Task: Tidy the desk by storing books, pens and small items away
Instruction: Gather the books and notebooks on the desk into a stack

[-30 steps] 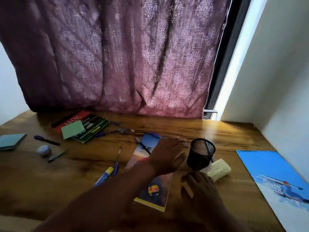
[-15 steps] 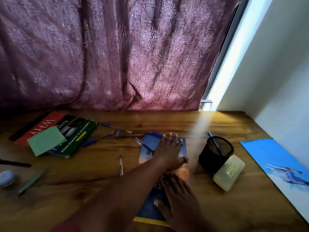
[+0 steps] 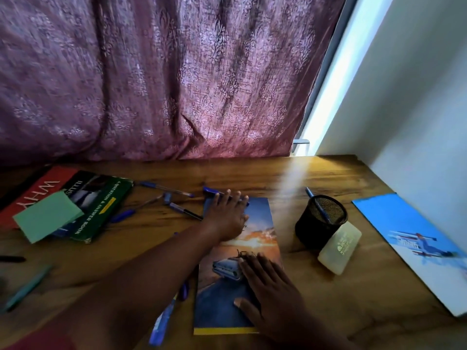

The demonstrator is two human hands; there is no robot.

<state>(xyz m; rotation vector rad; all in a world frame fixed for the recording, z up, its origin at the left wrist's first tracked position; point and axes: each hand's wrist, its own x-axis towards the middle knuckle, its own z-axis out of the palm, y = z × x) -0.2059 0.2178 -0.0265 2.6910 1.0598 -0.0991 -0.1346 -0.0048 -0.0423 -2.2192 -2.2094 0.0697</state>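
Observation:
A thin book with a sunset and car cover (image 3: 257, 238) lies in the middle of the wooden desk (image 3: 290, 180). My left hand (image 3: 227, 215) lies flat across its far left corner, fingers straight and reaching a blue pen (image 3: 211, 190) behind it. My right hand (image 3: 270, 289) presses flat on the near right part of the cover. A black mesh pen cup (image 3: 319, 223) with one blue pen stands to the right. Several blue pens (image 3: 164, 186) lie scattered left of the book, and a marker (image 3: 161, 322) lies at its near left.
A red book (image 3: 32, 190) and a green book (image 3: 101, 200) lie at the left with a green sticky pad (image 3: 46, 215) on top. A pale eraser (image 3: 340, 248) leans on the cup. A blue-white booklet (image 3: 414, 238) is at the right, a teal pen (image 3: 25, 289) at the near left.
The view has come closer and lower. My left hand slid to the book's far left corner, and my right hand moved forward onto the car picture on the cover.

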